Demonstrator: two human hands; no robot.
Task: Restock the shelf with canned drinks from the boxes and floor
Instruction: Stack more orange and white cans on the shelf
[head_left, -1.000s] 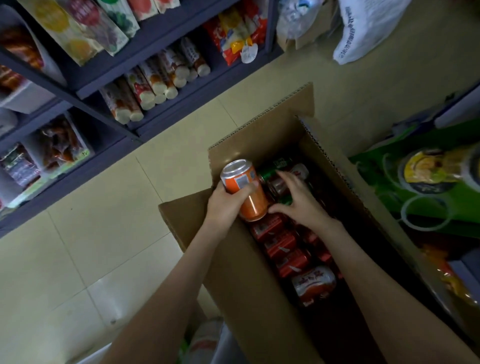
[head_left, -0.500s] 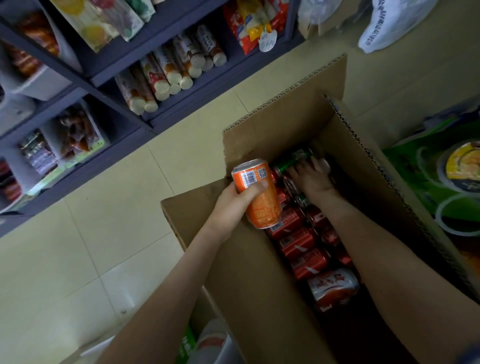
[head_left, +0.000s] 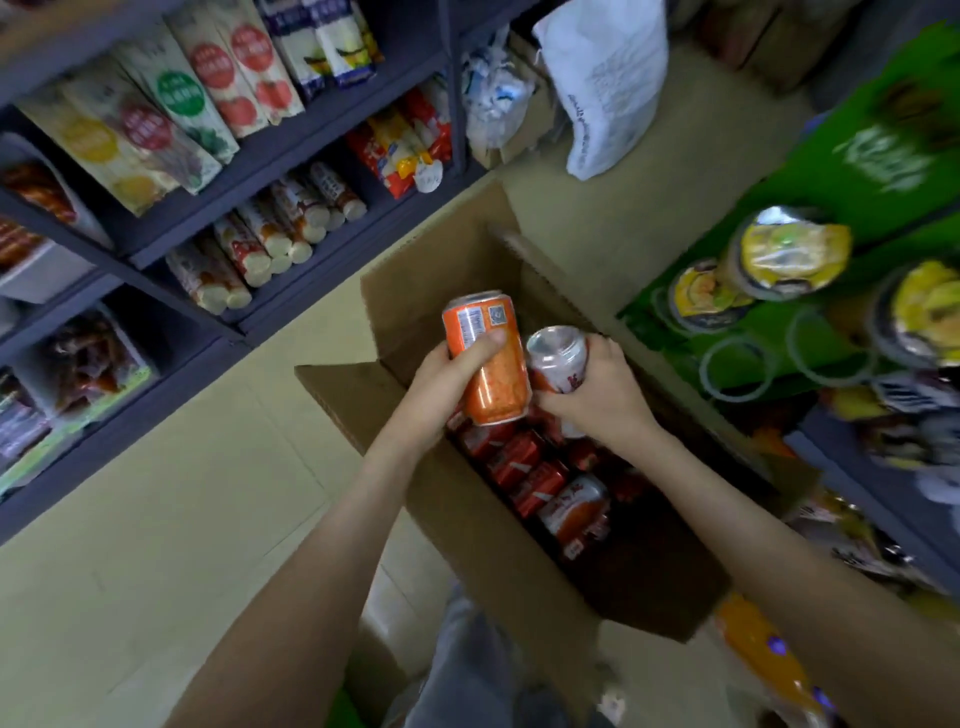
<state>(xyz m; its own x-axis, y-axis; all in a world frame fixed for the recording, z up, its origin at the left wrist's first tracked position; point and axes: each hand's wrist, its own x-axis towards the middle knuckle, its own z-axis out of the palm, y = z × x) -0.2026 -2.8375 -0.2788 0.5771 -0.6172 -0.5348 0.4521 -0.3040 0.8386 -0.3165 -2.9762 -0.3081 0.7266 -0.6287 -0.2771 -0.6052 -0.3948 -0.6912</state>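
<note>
An open cardboard box (head_left: 415, 296) stands on the floor below me. Several red cans (head_left: 524, 462) lie packed along its bottom, and a red-and-white can (head_left: 574, 512) lies on its side nearer to me. My left hand (head_left: 447, 382) grips an orange can (head_left: 488, 358) upright above the box. My right hand (head_left: 597, 395) holds a silver-topped red can (head_left: 556, 358) lifted clear of the others, right beside the orange one.
A dark shelf unit (head_left: 291, 150) with snack packets and tubes runs along the left. A green display rack (head_left: 779, 312) with cup products stands on the right. A white plastic bag (head_left: 608, 88) lies on the floor beyond the box. Tiled floor (head_left: 156, 493) spreads to the left.
My right hand, which was reaching deep among the cans, has come up holding a silver-topped red can. The orange can in my left hand stays raised. The view has tilted up.
</note>
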